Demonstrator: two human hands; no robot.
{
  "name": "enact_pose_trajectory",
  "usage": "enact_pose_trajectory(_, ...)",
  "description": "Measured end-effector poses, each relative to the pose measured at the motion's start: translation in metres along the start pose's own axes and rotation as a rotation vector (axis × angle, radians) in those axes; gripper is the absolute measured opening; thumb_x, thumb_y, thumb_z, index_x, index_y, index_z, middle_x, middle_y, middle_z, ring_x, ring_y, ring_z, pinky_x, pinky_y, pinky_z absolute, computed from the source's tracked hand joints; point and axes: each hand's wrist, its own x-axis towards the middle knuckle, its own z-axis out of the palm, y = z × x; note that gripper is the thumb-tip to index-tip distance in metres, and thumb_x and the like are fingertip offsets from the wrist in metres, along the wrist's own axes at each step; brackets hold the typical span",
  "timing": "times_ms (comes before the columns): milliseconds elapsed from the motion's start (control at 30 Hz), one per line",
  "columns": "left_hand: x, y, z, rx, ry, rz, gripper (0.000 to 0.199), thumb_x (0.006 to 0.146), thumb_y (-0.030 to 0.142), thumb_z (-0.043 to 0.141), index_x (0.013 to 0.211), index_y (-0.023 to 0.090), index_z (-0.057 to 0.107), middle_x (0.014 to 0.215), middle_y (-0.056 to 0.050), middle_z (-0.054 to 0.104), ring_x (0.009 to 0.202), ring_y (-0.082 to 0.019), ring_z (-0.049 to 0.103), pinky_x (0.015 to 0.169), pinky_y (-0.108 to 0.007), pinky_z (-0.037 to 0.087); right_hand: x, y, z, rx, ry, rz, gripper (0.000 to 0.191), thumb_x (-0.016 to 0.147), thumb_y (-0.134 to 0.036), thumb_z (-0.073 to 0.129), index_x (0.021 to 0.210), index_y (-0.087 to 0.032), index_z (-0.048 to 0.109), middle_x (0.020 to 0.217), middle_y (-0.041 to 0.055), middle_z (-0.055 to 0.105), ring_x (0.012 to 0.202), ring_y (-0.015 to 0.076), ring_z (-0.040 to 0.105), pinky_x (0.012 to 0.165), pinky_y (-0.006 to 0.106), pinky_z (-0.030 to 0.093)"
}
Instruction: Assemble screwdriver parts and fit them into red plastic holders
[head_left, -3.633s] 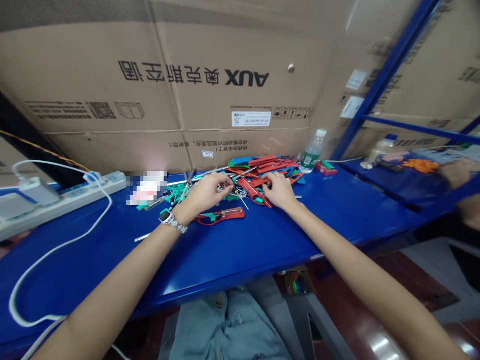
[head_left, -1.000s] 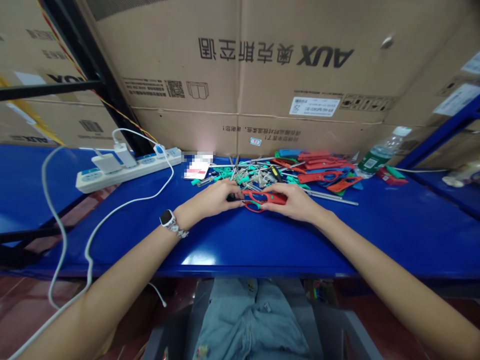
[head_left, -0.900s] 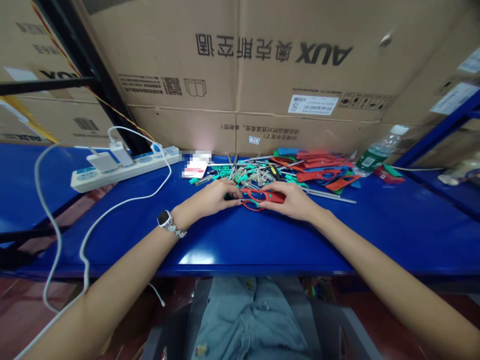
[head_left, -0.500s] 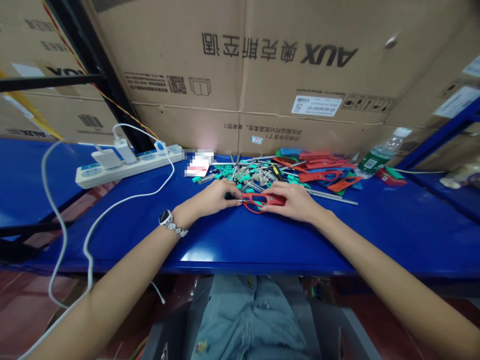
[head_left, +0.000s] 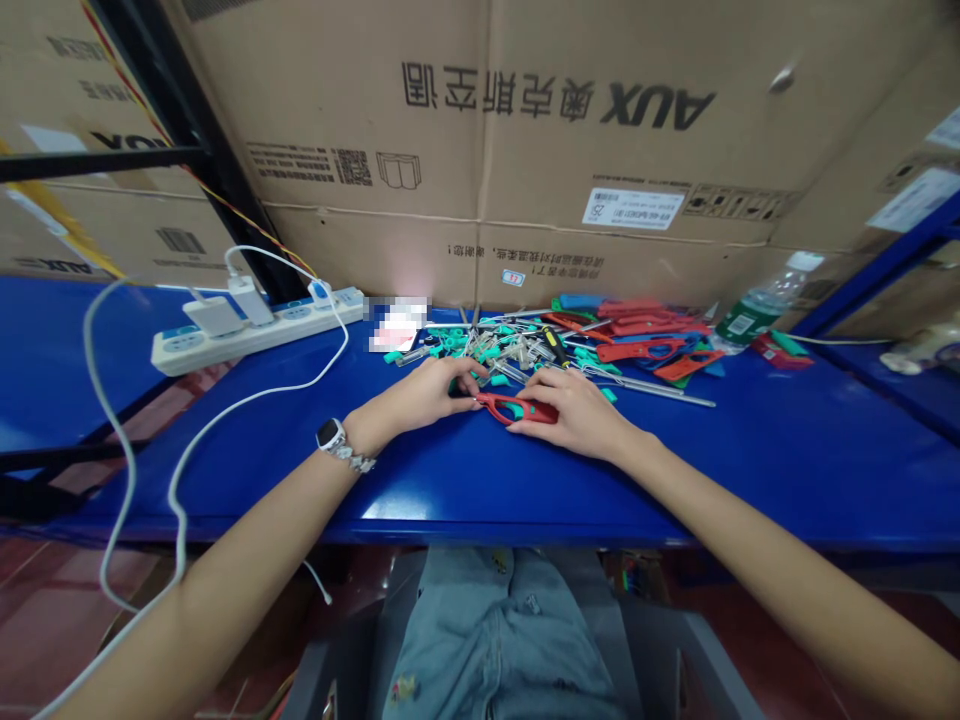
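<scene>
A red lighter casing (head_left: 538, 411) with a finger loop and a green trigger piece in it is held just above the blue table, between my hands. My right hand (head_left: 574, 412) is closed round its thicker right end. At the narrow left tip, the thumb and fingers of my left hand (head_left: 433, 390) pinch the casing. Just beyond both hands lies a loose pile of green caps (head_left: 501, 380), clear plastic pieces and thin metal rods (head_left: 664, 390). A yellow-and-black screwdriver (head_left: 555, 345) rests on that pile.
Red, blue and orange casings (head_left: 645, 330) are heaped at the back right, beside a green-labelled water bottle (head_left: 750, 312). A white power strip (head_left: 259, 335) with cables stands on the left. A phone-like object (head_left: 397, 327) lies behind my left hand. Large cardboard boxes (head_left: 480, 130) form the back.
My right hand has shifted slightly left and nearer to me with the red casing. Metal parts that showed at the casing's left end are no longer visible. My left hand has barely moved.
</scene>
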Motion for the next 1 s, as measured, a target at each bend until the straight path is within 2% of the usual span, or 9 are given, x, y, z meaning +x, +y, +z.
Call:
enact_pose_trajectory(433,-0.0015,0.0046,-0.0029,0.095,-0.013,0.081,0.019,0.088,0.027,0.071,0.103,0.016,0.076,0.101,-0.008,0.079,0.092,-0.020,0.071,0.086,-0.033,0.054,-0.0008,0.0034,-0.0010,0.101,-0.031,0.013,0.035,0.096,-0.049,0.067,0.118,-0.022,0.076,0.104,0.0092,0.065,0.090,0.0214,0.063,0.083,0.038,0.051)
enact_pose_trajectory(700,-0.0004,0.0037,-0.0016,0.123,-0.006,0.103,0.017,0.089,0.026,0.072,0.102,0.018,0.077,0.101,-0.007,0.079,0.093,-0.020,0.071,0.087,-0.034,0.054,0.0016,0.0049,-0.0001,0.096,-0.042,0.006,0.038,0.096,-0.048,0.068,0.122,-0.022,0.074,0.104,0.0093,0.065,0.091,0.0223,0.063,0.083,0.039,0.051)
enact_pose_trajectory(1000,-0.0009,0.0031,-0.0020,0.141,-0.012,0.093,0.017,0.089,0.025,0.072,0.103,0.018,0.078,0.102,-0.007,0.078,0.094,-0.020,0.070,0.089,-0.034,0.053,0.0040,0.0038,-0.0025,0.099,-0.042,-0.039,0.036,0.097,-0.050,0.066,0.115,-0.020,0.075,0.106,0.0101,0.066,0.094,0.0229,0.064,0.086,0.040,0.052)
